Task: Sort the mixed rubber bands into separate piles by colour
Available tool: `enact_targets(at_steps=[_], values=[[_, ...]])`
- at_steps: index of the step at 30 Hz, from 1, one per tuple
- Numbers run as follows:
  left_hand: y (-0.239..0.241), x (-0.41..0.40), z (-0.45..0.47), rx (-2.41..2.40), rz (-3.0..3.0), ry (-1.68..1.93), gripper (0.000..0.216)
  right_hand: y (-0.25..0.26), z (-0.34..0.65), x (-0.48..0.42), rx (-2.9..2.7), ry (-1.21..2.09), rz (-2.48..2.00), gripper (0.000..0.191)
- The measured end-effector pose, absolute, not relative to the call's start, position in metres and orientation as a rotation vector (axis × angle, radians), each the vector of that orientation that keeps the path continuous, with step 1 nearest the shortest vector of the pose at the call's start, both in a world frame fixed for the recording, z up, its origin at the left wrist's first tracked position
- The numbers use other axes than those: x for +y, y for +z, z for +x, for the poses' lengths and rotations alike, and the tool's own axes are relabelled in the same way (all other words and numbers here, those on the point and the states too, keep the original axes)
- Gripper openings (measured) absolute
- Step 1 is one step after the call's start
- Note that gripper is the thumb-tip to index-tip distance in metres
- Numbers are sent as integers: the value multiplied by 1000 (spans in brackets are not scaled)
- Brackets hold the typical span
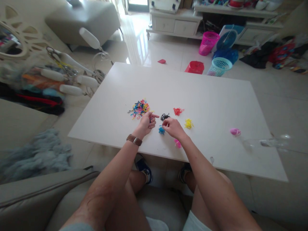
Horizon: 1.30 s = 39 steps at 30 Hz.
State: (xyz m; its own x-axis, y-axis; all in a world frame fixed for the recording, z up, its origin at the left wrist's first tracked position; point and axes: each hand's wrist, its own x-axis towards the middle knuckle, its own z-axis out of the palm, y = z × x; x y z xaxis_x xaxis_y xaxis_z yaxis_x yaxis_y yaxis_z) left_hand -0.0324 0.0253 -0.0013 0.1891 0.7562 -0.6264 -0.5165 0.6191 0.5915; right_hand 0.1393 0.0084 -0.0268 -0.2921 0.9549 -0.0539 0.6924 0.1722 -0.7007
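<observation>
Sporting a brown left-wrist strap (130, 138) with a silvery metal fastening (135, 140), showing off a grey sleeve edge (77, 227) higher up, pale grey shorts (196, 221) below, and dark blue shoes (141, 164) trimmed in white!

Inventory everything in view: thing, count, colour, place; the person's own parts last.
table: one, white, centre
mixed pile: one, multicoloured, table left
black pile: one, black, table middle
red pile: one, red, right of black
yellow pile: one, yellow, right of black
blue pile: one, blue, nearer than black
pink pile: one, pink, near edge
rounded item: one, lilac, table right
glasslike item: one, clear, table right
baskets: two, pink and pale blue, far floor
bin: one, red, far floor
lamp: one, white, beside table
fluffy heap: one, grey, lower left
sofa: one, grey, foreground
furnishings, clutter: uncounted, mixed, background
shoes: two, dark, below table
wristband: one, brown, left wrist
left hand: one, beside mixed pile, holding pieces
right hand: one, at blue pile
</observation>
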Motion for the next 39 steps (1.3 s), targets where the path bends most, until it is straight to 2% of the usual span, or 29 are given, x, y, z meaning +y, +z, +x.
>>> enact_targets(at_steps=[7,11,17,24,39], values=[[0,22,-30,1017,293,881,36,-33,138,6,-2156,933,-1628,5],[-2,22,-32,1004,319,845,36,-28,141,10,-1962,886,-1620,4],[-4,20,-27,970,397,763,37,-14,138,11,-1702,829,-1418,13],[-7,18,-22,982,490,730,40,-14,135,9,-1815,975,-1341,12],[-15,14,-17,1010,582,608,48,-15,133,7,-1881,893,-1291,9]])
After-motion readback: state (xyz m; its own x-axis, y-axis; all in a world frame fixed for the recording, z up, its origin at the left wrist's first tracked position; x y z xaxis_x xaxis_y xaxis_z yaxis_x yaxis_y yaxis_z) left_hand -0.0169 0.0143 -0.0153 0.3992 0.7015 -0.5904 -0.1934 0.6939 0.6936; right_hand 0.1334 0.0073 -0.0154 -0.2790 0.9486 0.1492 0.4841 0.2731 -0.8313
